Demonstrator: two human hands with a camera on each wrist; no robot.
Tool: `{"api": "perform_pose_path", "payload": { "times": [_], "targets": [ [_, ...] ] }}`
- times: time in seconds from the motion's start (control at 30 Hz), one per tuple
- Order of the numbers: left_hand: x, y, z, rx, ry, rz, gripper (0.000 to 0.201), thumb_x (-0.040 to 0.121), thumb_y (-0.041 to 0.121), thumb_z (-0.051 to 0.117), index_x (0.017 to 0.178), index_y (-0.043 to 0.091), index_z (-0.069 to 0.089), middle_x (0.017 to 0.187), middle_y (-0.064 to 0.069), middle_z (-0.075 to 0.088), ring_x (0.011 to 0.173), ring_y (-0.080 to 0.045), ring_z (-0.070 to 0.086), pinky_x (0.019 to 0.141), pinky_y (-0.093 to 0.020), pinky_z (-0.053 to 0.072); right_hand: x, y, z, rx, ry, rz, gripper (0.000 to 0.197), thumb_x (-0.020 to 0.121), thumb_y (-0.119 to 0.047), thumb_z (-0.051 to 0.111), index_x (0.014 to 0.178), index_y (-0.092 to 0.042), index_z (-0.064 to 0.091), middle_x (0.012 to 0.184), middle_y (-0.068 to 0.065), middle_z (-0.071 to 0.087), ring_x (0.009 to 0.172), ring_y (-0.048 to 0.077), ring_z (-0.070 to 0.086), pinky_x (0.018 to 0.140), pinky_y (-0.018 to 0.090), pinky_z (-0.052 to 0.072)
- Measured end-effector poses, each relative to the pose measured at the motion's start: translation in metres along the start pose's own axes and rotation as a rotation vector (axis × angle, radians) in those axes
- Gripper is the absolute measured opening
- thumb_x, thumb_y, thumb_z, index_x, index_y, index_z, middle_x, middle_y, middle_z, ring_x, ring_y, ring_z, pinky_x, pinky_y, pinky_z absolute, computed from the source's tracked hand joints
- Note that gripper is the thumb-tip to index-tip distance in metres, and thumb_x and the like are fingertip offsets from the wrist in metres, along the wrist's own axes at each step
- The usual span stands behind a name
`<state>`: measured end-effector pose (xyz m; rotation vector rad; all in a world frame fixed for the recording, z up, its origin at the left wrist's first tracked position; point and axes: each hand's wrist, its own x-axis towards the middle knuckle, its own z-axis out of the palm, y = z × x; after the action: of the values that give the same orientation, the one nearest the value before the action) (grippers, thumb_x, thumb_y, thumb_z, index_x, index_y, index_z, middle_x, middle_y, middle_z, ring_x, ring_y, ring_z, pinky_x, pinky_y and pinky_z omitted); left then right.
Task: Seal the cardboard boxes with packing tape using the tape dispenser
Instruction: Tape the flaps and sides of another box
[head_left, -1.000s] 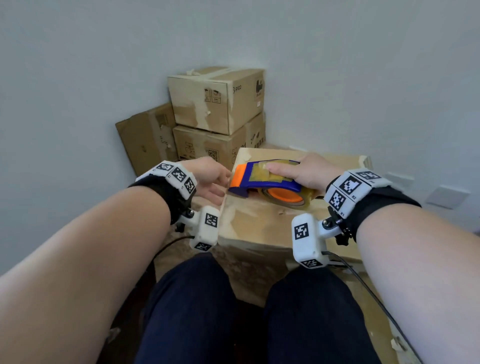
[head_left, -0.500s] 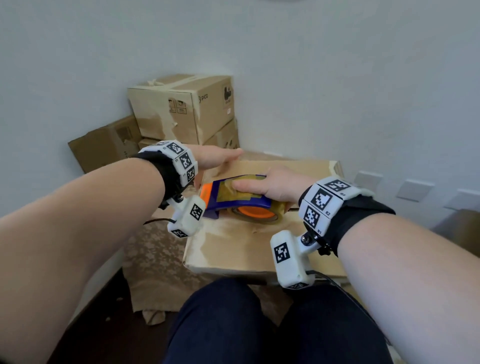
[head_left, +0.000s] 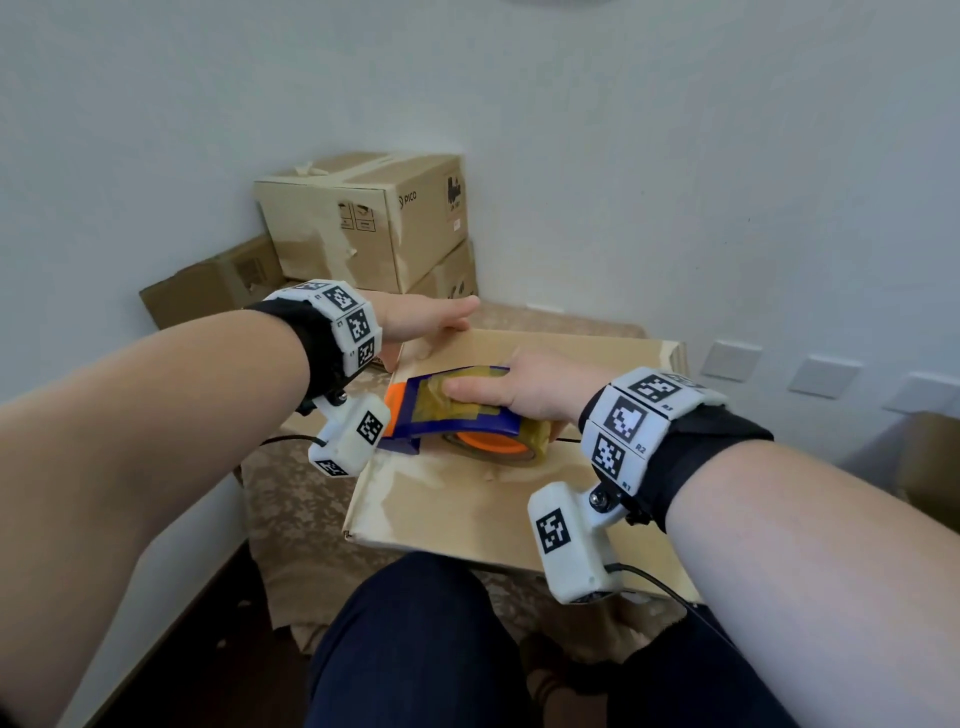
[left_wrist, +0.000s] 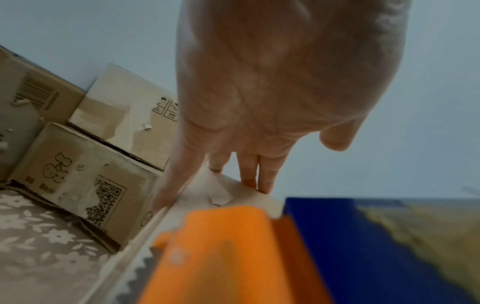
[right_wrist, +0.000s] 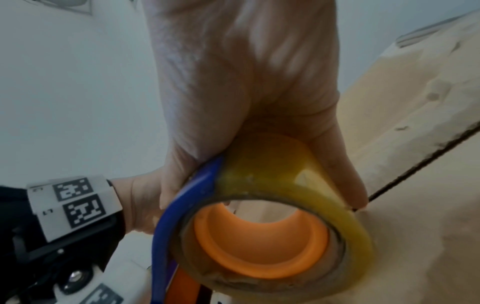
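Cardboard box (head_left: 467, 499) pinned at its far corner under straight left fingers (head_left: 457, 312) of the left hand (head_left: 415, 319), likely to stop sliding. Blue-and-orange tape dispenser (head_left: 452, 410) clamped under curled right fingers (head_left: 467, 387) of the right hand (head_left: 524, 389), resting on the box top beside its flap seam (right_wrist: 415, 164), seemingly ready for taping.

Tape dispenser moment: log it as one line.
right hand grips tape dispenser on cardboard box | left hand flat, fingers straight, on box's far left corner | seam untaped near roll
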<state>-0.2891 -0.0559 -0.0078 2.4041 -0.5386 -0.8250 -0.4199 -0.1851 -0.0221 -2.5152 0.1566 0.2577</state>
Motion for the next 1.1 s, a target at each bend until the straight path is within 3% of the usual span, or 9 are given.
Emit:
{"api": "perform_pose_path", "payload": {
  "times": [0.17, 0.33, 0.47, 0.6, 0.8, 0.87, 0.97, 1.0, 1.1],
  "targets": [
    [0.001, -0.008, -0.002, -0.001, -0.009, 0.031, 0.071, 0.092, 0.07, 0.016, 0.145, 0.027, 0.038, 0.153, 0.007, 0.03, 0.141, -0.018, 0.026, 0.111, -0.053, 0.028, -0.007, -0.003, -0.005, -0.068, -0.01, -0.047, 0.071, 0.083, -0.068, 0.05, 0.103, -0.002, 0.067, 0.095, 0.016, 0.068, 0.091, 0.029, 0.065, 0.075, 0.032, 0.051],
    [-0.007, -0.022, -0.009, -0.013, 0.006, 0.019, 0.073, 0.088, 0.074, 0.016, 0.144, 0.031, 0.037, 0.147, 0.007, 0.035, 0.134, -0.022, 0.036, 0.101, -0.054, 0.042, -0.01, -0.013, -0.004, -0.099, -0.021, -0.147, 0.04, 0.088, -0.059, 0.053, 0.072, -0.022, 0.054, 0.067, -0.005, 0.053, 0.064, 0.012, 0.051, 0.051, 0.018, 0.036],
    [-0.01, -0.028, -0.01, -0.002, 0.015, 0.029, 0.07, 0.092, 0.068, 0.013, 0.146, 0.028, 0.034, 0.151, 0.005, 0.031, 0.139, -0.02, 0.029, 0.106, -0.054, 0.036, -0.009, -0.017, -0.005, -0.112, -0.019, -0.233, 0.023, 0.089, -0.057, 0.054, 0.087, -0.034, 0.055, 0.073, -0.015, 0.054, 0.074, 0.01, 0.052, 0.059, 0.016, 0.036],
    [-0.009, -0.032, -0.011, 0.01, 0.061, 0.02, 0.066, 0.093, 0.068, 0.017, 0.142, 0.032, 0.04, 0.148, 0.005, 0.036, 0.136, -0.02, 0.033, 0.104, -0.055, 0.038, -0.011, -0.014, -0.016, -0.197, -0.007, -0.177, 0.044, 0.087, -0.06, 0.054, 0.061, -0.025, 0.047, 0.061, -0.004, 0.048, 0.06, 0.013, 0.046, 0.055, 0.024, 0.032],
    [-0.014, -0.017, -0.005, 0.107, 0.04, -0.018, 0.068, 0.09, 0.072, 0.013, 0.141, 0.036, 0.039, 0.146, 0.006, 0.036, 0.135, -0.02, 0.033, 0.103, -0.051, 0.037, -0.014, -0.011, -0.017, -0.268, 0.028, -0.114, 0.057, 0.084, -0.064, 0.054, 0.056, -0.016, 0.042, 0.057, 0.0, 0.042, 0.055, 0.015, 0.041, 0.052, 0.028, 0.028],
    [-0.013, -0.007, -0.002, 0.24, 0.004, -0.011, 0.093, 0.074, 0.089, 0.014, 0.141, 0.032, 0.042, 0.143, 0.009, 0.04, 0.131, -0.015, 0.037, 0.107, -0.041, 0.029, -0.013, -0.012, -0.013, -0.275, 0.035, -0.137, 0.052, 0.084, -0.064, 0.054, 0.06, -0.019, 0.046, 0.06, 0.0, 0.045, 0.058, 0.015, 0.044, 0.053, 0.027, 0.031],
    [0.02, -0.013, -0.01, 0.424, 0.088, -0.027, 0.137, 0.031, 0.107, 0.019, 0.132, 0.021, 0.055, 0.136, -0.004, 0.053, 0.125, -0.025, 0.049, 0.112, -0.046, 0.028, -0.01, -0.009, -0.009, -0.252, 0.032, -0.147, 0.05, 0.08, -0.068, 0.054, 0.077, -0.018, 0.06, 0.07, 0.001, 0.056, 0.071, 0.018, 0.055, 0.064, 0.03, 0.044],
    [0.033, -0.015, -0.012, 0.486, 0.106, -0.048, 0.139, 0.03, 0.108, 0.018, 0.136, 0.023, 0.05, 0.137, -0.007, 0.05, 0.127, -0.029, 0.046, 0.111, -0.049, 0.028, -0.009, -0.009, -0.008, -0.243, 0.039, -0.14, 0.053, 0.08, -0.068, 0.055, 0.076, -0.016, 0.06, 0.069, 0.002, 0.055, 0.07, 0.019, 0.054, 0.063, 0.031, 0.044],
    [0.044, -0.01, -0.008, 0.649, 0.003, -0.065, 0.104, 0.043, 0.105, 0.004, 0.137, 0.064, 0.02, 0.153, -0.001, 0.028, 0.14, -0.036, 0.026, 0.114, -0.056, 0.015, -0.008, -0.009, -0.005, -0.231, 0.065, -0.133, 0.056, 0.08, -0.067, 0.057, 0.074, -0.011, 0.059, 0.068, 0.004, 0.053, 0.068, 0.021, 0.053, 0.059, 0.03, 0.042]
  ]
}}
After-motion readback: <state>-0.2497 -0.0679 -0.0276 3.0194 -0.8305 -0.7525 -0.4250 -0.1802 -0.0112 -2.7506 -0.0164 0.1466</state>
